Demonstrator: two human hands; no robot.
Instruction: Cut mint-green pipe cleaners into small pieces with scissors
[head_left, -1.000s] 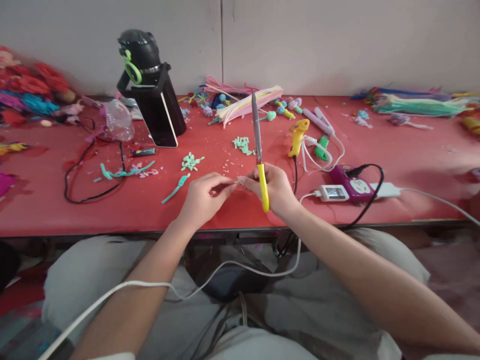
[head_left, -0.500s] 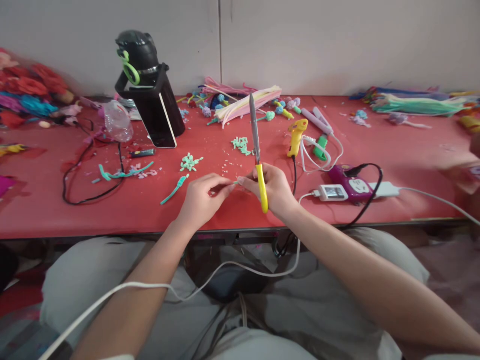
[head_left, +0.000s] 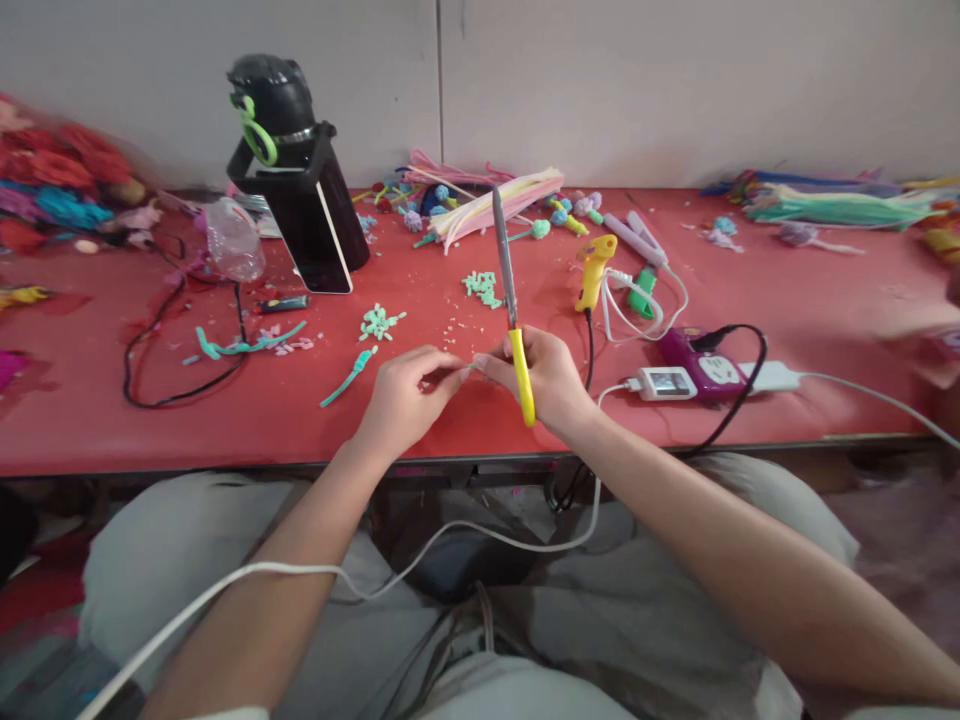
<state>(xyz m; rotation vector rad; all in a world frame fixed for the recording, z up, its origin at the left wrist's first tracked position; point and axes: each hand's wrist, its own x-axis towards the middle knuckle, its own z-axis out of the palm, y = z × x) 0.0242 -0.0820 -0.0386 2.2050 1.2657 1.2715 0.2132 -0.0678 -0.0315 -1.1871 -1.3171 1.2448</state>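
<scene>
My left hand (head_left: pixel 409 395) pinches one end of a short, thin green piece (head_left: pixel 472 366), probably pipe cleaner, mostly hidden by fingertips. The thumb and finger of my right hand (head_left: pixel 551 375) meet at its other end. Scissors (head_left: pixel 519 375) with yellow handles are held in my right hand too, blades pointing up and away from me. Left of my hands lies a teal pipe-cleaner piece with a knotted end (head_left: pixel 349 376). Beyond them are two small piles of cut green bits, the left pile (head_left: pixel 381 322) and the right pile (head_left: pixel 482 289).
Behind stand a black bottle (head_left: pixel 274 100) and a phone (head_left: pixel 315 240). A yellow glue gun (head_left: pixel 596 272), a lilac corded tool (head_left: pixel 636 240) and a purple power strip (head_left: pixel 705 365) lie to the right. Pipe-cleaner bundles (head_left: pixel 499 205) line the wall. A white cable (head_left: pixel 465 527) crosses my lap.
Both hands stay almost in place, fingertips together. The scissors' blades have tipped slightly to the left, and less of the green piece shows between my fingers.
</scene>
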